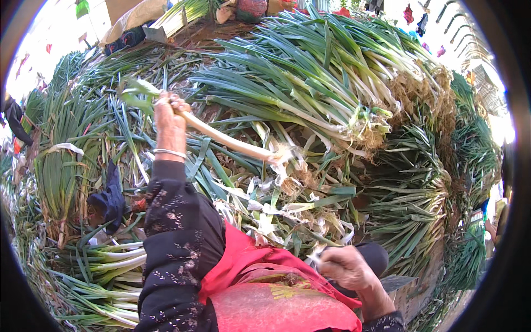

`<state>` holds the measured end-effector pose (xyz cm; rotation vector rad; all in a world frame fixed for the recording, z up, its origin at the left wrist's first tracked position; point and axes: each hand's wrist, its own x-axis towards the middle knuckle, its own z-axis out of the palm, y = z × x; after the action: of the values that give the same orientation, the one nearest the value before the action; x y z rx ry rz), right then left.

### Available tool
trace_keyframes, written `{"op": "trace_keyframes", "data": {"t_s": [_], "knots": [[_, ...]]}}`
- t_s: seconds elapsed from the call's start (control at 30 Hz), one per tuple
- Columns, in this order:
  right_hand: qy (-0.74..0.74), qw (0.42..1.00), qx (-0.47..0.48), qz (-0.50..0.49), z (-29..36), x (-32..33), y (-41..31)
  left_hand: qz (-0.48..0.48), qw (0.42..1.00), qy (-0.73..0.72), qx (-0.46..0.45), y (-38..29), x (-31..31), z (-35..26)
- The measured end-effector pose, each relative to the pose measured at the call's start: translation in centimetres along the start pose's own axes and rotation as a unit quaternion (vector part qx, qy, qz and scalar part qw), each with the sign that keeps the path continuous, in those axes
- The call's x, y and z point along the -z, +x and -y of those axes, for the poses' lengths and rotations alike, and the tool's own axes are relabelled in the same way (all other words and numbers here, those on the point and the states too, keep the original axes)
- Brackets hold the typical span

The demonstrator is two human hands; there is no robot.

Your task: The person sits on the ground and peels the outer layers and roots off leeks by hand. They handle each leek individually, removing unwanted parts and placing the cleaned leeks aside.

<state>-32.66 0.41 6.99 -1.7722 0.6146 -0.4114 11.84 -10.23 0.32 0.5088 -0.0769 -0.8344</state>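
Observation:
My left hand (171,108) is closed around a leek-like green onion (232,141), near where its green leaves begin. Its pale stalk slants down to the right, and its lower end is blurred above the discarded peelings. The blurred leaves stick out to the left of my fist. Over the right side of my lap, my right hand (346,265) is curled, with a whitish strip of peel (316,258) at its fingertips. Loose peelings and roots (269,220) lie between my hands, just beyond the red apron (282,307) on my lap.
A large heap of unpeeled onions (290,83) with roots lies ahead. Peeled white stalks (120,261) are stacked at my left. More onion bundles (408,199) lie to the right, near a flat grey plate (398,283). A dark cloth (108,201) lies at left.

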Motion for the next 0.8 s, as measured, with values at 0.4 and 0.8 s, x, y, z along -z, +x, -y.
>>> {"op": "trace_keyframes", "data": {"t_s": [0.4, 0.8], "knots": [[-0.202, 0.951, -0.007, -0.236, -3.4, 1.7, 3.3, 0.06, 0.998, -0.03, -0.008, -1.7, -0.9, 2.1], [0.053, 0.973, 0.219, 0.044, -2.3, 0.5, 3.5, 0.037, 0.999, -0.022, 0.004, -2.0, -1.0, 2.9]]}}
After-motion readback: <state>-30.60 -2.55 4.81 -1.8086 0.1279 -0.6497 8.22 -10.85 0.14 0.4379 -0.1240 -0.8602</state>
